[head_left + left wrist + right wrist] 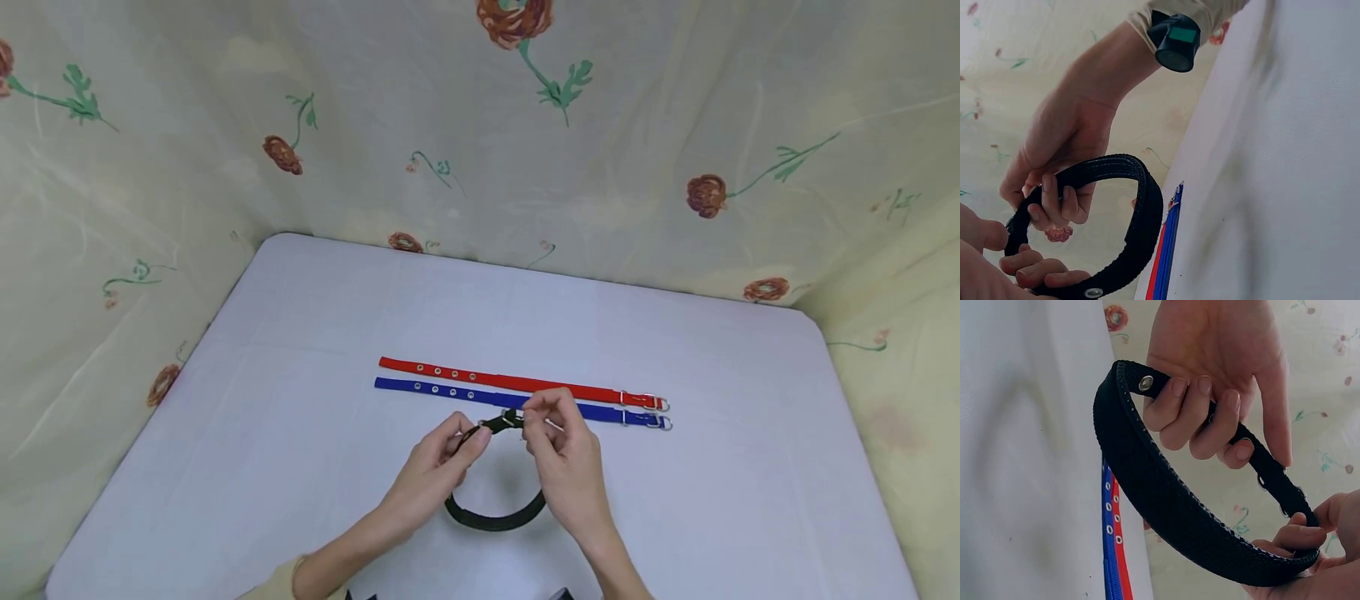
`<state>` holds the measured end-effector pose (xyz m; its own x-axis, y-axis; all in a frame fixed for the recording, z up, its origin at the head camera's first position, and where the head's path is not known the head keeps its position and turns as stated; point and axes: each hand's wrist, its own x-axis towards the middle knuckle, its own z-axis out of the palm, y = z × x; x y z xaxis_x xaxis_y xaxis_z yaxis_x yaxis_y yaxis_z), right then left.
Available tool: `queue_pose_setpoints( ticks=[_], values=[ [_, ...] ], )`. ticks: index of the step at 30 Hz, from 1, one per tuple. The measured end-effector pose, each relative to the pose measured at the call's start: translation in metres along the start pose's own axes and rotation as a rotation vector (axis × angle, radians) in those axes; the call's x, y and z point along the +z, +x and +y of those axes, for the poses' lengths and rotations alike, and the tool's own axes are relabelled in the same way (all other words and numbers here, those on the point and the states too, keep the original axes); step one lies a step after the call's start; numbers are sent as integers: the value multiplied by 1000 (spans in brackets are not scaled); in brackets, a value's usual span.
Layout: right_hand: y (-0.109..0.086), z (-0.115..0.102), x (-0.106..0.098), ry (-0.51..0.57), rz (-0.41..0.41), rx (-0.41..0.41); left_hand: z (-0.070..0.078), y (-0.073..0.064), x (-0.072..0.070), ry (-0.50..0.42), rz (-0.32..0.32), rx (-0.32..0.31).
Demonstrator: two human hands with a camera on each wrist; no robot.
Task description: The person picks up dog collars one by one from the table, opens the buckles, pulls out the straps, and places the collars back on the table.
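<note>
A black collar [495, 523], bent into a ring, is held up over the white table. My left hand [429, 472] grips the strap on the ring's left, thumb along its outer side. With finger and thumb, my right hand [570, 462] pinches the strap beside the metal buckle [508, 418] at the top of the ring. In the right wrist view, the left hand's fingers curl around the strap near a metal eyelet [1146, 382]. The left wrist view shows another eyelet [1094, 292] low on the collar [1147, 219].
Behind my hands, a red collar [540, 386] and a blue collar [431, 387] lie straight and side by side on the white table [300, 333]. Their buckle ends point right. A flower-patterned curtain [480, 183] surrounds the table's back and sides.
</note>
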<state>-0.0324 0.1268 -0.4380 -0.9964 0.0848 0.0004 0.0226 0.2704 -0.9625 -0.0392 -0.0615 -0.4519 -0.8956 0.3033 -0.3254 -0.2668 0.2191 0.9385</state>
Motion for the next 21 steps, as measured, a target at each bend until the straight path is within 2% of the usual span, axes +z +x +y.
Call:
queue_pose_setpoints(
  ticks=[2,9,13,17,21],
  values=[
    [0,0,0,2,3,4,-2,0,0,14,1,16],
    [-1,-1,2,-4,-26,-4,-6,-2,0,192,-9,193],
    [-2,0,5,-28,-54,-15,-5,-2,-1,122,-40,207],
    [-2,0,6,-39,-57,-25,-6,-1,-1,85,-19,206],
    [-2,-1,5,-31,-32,-13,-6,1,-2,83,37,131]
  ],
)
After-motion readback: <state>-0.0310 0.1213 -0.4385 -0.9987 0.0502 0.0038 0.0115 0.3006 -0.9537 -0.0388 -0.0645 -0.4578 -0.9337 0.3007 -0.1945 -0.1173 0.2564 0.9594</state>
